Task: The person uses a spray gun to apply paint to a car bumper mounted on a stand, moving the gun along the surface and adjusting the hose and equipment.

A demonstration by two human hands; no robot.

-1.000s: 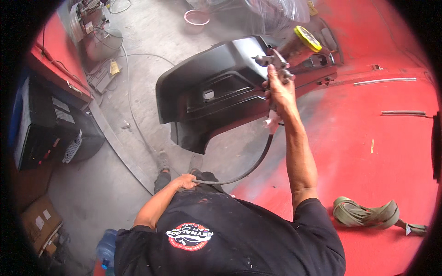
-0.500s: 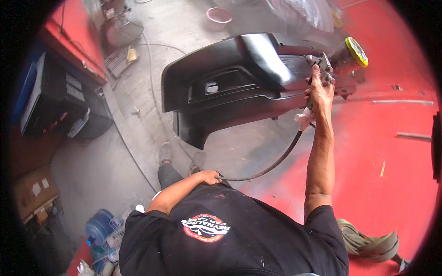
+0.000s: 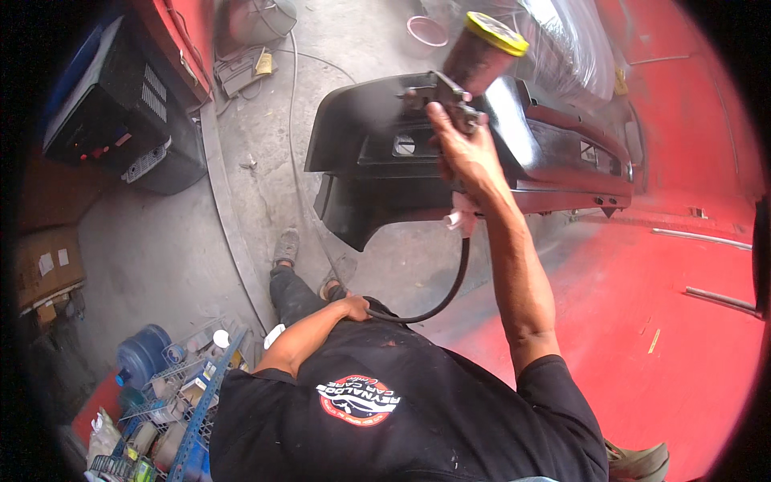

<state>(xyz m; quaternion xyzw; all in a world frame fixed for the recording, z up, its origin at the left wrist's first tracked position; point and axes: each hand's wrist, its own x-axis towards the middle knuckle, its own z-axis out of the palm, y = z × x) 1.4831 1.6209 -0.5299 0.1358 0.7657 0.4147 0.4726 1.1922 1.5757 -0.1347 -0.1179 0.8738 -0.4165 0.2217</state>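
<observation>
My right hand (image 3: 474, 161) is closed round the grip of a metal spray gun (image 3: 456, 108). Its cup (image 3: 479, 64) has a yellow-rimmed lid and stands up at the top, tilted to the right. Whitish mist hangs left of the nozzle, over a glossy black car bumper (image 3: 365, 189) that lies across the space ahead. Pale cloth or paper (image 3: 461, 215) is wrapped where the air hose (image 3: 459, 281) joins the gun's handle. At my waist, my left hand (image 3: 353, 307) is closed on that hose, which loops between both hands.
A blue metal rack (image 3: 201, 402) with bottles and containers stands at the lower left, beside a large blue water jug (image 3: 143, 353). A black appliance (image 3: 120, 112) is at the left. A pink basin (image 3: 426, 34) and plastic-wrapped object (image 3: 554, 40) lie beyond the bumper. Another hose (image 3: 293, 145) crosses the floor.
My right hand has swung the spray gun leftward, from the bumper's right part to its left part, with mist now at the nozzle. My left hand keeps holding the hose; the whole view has shifted slightly.
</observation>
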